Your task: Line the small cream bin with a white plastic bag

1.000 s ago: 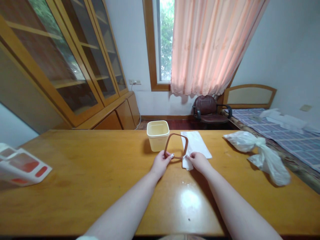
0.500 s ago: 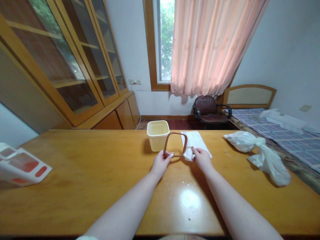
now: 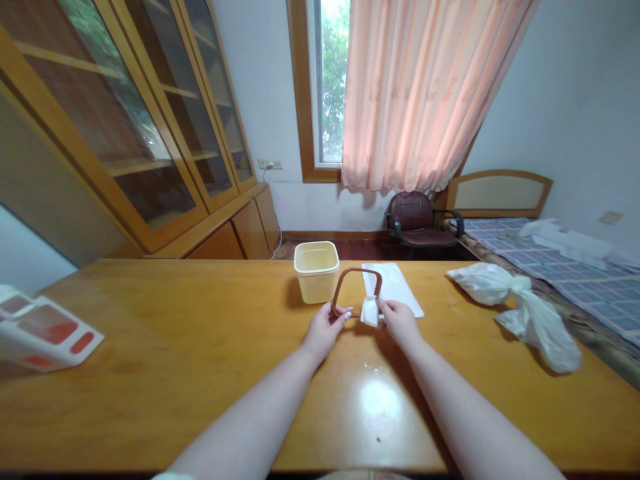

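Note:
My left hand (image 3: 324, 329) grips the lower left corner of a brown rounded-square frame (image 3: 356, 270), held tilted up over the table. Pinched in my right hand (image 3: 400, 321) is a white tissue (image 3: 370, 311), folded over the lower right part of the frame. Just behind the frame stands a pale yellow plastic bin (image 3: 316, 280), open at the top. A flat white sheet or packet (image 3: 397, 287) lies on the table behind my right hand.
The wooden table (image 3: 200, 360) bears a knotted white plastic bag (image 3: 520, 293) at right and a white and orange plastic container (image 3: 55, 330) at far left. Beyond its far edge are a brown office chair (image 3: 420, 220) and a bed (image 3: 570, 267).
My right hand has moved slightly left, bringing the tissue onto the frame's lower right part. The frame has shifted a little to the right and tilted.

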The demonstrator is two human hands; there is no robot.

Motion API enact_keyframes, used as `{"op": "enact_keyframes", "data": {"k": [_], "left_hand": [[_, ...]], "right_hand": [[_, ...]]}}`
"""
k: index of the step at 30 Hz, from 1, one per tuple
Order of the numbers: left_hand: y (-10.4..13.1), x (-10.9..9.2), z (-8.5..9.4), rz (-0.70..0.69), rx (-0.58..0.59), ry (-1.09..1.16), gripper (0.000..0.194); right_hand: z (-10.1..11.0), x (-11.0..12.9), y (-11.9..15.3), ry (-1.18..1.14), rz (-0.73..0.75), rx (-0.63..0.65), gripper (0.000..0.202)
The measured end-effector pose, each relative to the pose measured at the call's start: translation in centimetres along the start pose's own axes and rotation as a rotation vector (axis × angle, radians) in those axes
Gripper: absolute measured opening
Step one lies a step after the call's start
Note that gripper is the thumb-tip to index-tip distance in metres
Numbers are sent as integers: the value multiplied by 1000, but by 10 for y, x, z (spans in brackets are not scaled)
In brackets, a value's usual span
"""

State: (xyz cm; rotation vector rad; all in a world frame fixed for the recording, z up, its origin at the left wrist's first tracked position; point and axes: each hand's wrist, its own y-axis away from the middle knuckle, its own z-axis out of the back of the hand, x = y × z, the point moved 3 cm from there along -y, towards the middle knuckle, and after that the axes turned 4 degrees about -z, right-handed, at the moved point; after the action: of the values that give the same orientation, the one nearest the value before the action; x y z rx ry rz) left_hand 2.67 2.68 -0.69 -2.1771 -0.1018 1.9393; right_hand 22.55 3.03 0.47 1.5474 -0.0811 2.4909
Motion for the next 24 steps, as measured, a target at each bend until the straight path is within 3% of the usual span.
{"op": "enact_keyframes", "data": {"k": [5,11,18,24], "left_hand": [[1,1,-1,0,14,44,26],[5,0,-5,-14,106,29,27],[9,-6,-7,-60,194,1,35],[9,-9,-7,-50,230,-97,34]], "right_hand": [[-18,-9,-1,-102,-12,139,46],[-28,-9,1,-116,-7,166,46],[-21,-3,2,87,57,55,46],[-18,-3,0,239,39,48,43]]}}
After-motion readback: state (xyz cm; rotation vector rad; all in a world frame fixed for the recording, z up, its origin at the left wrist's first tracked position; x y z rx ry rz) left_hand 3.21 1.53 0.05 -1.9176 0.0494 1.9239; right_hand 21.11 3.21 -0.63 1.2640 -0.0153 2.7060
